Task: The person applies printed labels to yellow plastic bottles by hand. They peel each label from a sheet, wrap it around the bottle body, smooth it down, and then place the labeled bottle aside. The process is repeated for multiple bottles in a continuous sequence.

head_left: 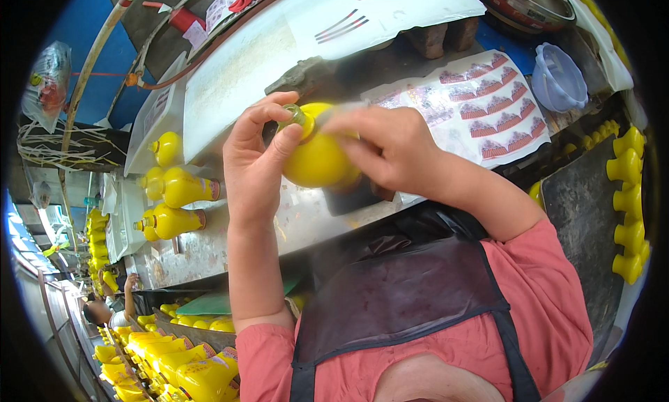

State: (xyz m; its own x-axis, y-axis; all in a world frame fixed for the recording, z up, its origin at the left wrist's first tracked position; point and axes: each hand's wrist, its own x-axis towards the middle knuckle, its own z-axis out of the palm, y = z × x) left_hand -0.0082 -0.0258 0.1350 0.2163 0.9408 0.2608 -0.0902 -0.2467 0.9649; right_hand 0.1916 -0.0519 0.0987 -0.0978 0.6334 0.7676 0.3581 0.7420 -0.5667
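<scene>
A glossy yellow bottle with a clear, glass-like neck is held up over the worktable, its mouth toward the left. My left hand grips it by the neck, thumb and fingers closed around the rim. Across the bottle's body lies my right hand, its fingers smeared by motion; whether they pinch something there I cannot make out. To the right of my right hand, a white sheet with rows of red printed labels rests on the table. Several finished-looking yellow bottles lie left of my left hand, some with printed bands.
A pale blue plastic basket and a metal basin stand at the far right. More yellow bottles line the right edge and fill racks at lower left. A white board covers the back. Another person works at far left.
</scene>
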